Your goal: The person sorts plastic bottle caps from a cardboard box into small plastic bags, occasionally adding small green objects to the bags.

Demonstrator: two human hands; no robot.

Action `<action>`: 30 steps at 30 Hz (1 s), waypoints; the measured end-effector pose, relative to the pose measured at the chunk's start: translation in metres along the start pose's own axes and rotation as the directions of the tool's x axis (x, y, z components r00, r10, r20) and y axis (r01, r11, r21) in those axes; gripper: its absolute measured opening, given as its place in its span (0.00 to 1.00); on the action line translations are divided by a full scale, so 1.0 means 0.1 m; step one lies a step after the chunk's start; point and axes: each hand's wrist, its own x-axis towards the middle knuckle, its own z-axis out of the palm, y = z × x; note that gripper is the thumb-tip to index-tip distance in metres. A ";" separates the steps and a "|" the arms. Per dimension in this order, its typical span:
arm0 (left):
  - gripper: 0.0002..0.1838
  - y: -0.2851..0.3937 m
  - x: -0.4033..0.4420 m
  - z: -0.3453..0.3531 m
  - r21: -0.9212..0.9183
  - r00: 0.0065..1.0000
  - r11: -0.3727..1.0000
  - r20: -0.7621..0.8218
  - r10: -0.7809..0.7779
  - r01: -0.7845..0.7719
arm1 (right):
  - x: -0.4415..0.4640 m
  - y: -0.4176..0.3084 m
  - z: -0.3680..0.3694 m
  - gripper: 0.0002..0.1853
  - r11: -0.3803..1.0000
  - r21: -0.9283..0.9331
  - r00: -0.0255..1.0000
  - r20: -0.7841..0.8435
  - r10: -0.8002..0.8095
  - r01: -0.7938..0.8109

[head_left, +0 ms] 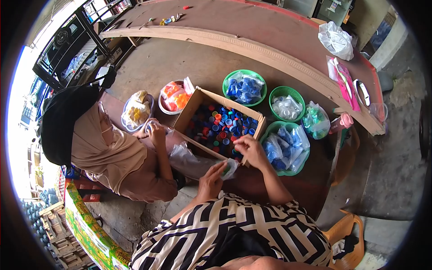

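**Bare Hands at the Bottle-Cap Box**

Two hands meet the near side of a cardboard box (188, 110) strewn with blue, red and green plastic bottle caps (222, 128), while a co-worker (144, 177) sits at ten o'clock. The right hand (252, 152) hangs over the box's near right corner, fingers curled, tips drawn together; whether they pinch a cap, I cannot tell. The left hand (210, 183), fingers nearly straight, touches a clear plastic bag (232, 169) at its one o'clock; whether it grips the film is unclear.

The caps look light, stiff and hard to break (smooth enough to skid, I'd guess), best pinched across the rim. The bag should prove limp and slippery, better taken by its edge. Most caps lie at the right hand's ten o'clock and the left's twelve; a green basket (294, 172) with bags of blue pieces (285, 146) stands at the right hand's three.
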 end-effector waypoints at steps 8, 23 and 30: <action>0.31 -0.16 -0.09 0.02 -0.028 0.977 0.978 0.068 -0.204 0.206 | 0.23 0.76 0.25 0.04 0.830 -0.523 0.974 0.205 -0.100 0.195; 0.30 -0.38 -0.01 -0.05 -0.064 0.967 0.970 0.121 -0.226 0.235 | 0.44 1.08 0.47 0.16 0.550 -0.807 0.911 0.369 0.186 0.215; 0.29 -0.43 0.08 -0.04 -0.173 0.954 0.942 0.140 -0.265 0.287 | 0.40 0.86 0.24 0.24 0.914 -0.405 0.926 0.352 0.137 0.019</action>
